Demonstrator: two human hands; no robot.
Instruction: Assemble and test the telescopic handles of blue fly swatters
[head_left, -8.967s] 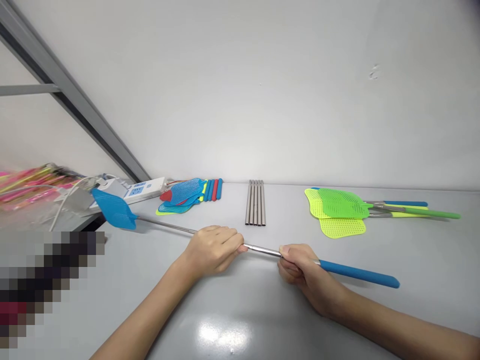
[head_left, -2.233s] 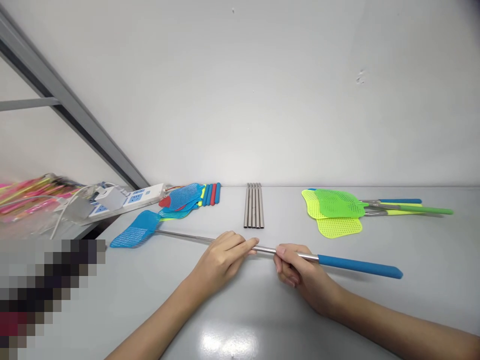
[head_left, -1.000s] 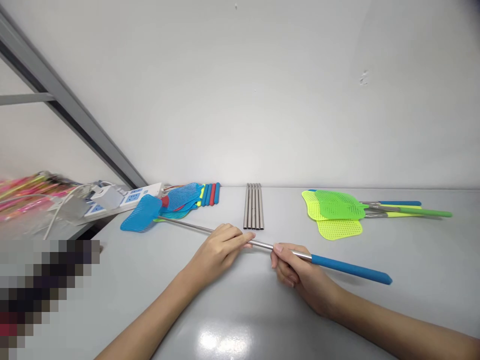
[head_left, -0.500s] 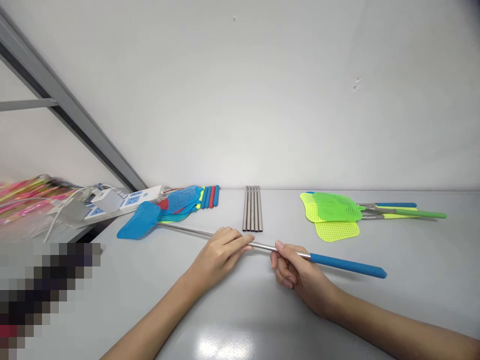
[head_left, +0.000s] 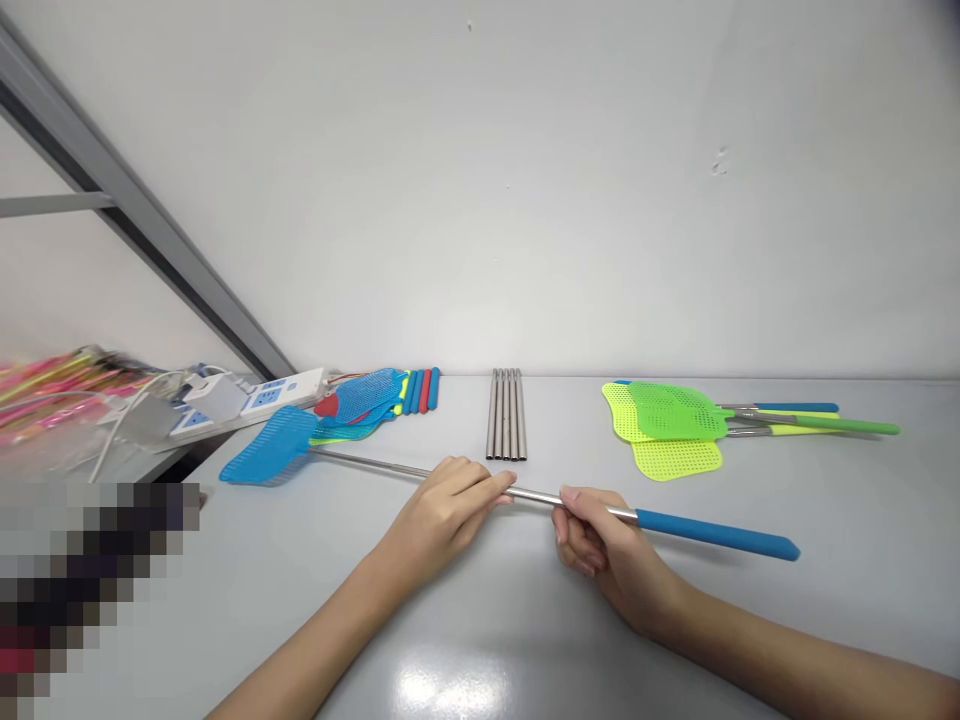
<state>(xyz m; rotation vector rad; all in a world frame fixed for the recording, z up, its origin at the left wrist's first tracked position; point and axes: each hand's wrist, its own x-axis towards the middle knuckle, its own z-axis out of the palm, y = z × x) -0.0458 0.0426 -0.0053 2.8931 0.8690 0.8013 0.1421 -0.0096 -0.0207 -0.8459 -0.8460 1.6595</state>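
Observation:
A blue fly swatter lies stretched across the grey table (head_left: 480, 640), with its mesh head (head_left: 264, 460) at the left, a thin metal rod (head_left: 375, 467) in the middle and a blue grip (head_left: 716, 541) at the right. My left hand (head_left: 442, 510) holds the rod near its middle, fingers curled over it. My right hand (head_left: 596, 545) pinches the rod just left of the blue grip. The two hands are a short gap apart along the rod.
Several bare metal rods (head_left: 506, 427) lie side by side behind my hands. Loose swatter heads and coloured grips (head_left: 375, 400) are piled at the back left beside a power strip (head_left: 259, 397). Green and yellow swatters (head_left: 675, 425) lie at the back right.
The swatter has shifted a little to the right and its head has dropped lower toward the table. Both hands keep their hold on the rod.

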